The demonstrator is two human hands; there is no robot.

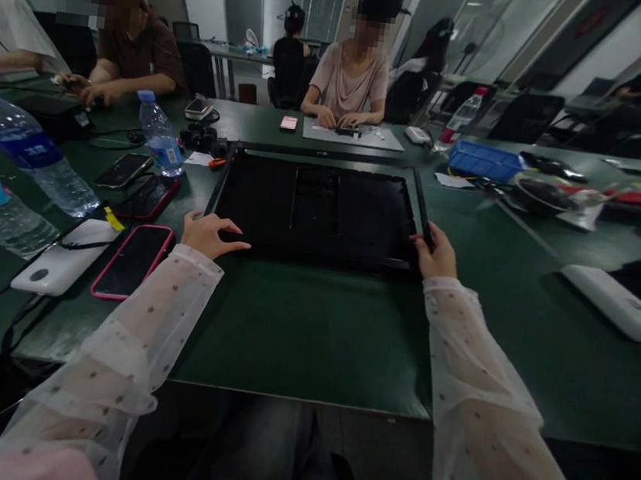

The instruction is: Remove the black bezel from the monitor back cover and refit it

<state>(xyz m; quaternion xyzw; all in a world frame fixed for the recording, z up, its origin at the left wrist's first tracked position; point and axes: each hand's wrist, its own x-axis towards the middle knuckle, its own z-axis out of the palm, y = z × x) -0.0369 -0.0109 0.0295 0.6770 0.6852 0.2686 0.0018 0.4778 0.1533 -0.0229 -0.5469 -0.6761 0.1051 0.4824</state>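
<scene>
The green table (309,332) is stretching across the view, its near edge running just in front of the person's lap. A thin black rectangular frame (325,154) is spanning the table's middle, well back from the near edge, its long sides running along that edge; its top bar is carrying a small pale mark at the centre. Within its outline a dark panel (259,193) is showing a dull black face, with slightly uneven upper and right borders and two thin lines marking off a central section. A strip of green is showing between panel and top bar; whether the two parts are touching is staying unclear. The right hand (440,253) is grasping the frame's side near its lower right corner. The left hand (205,234) is spreading thumb and forefinger at the lower left corner; I cannot tell whether it is gripping.
</scene>
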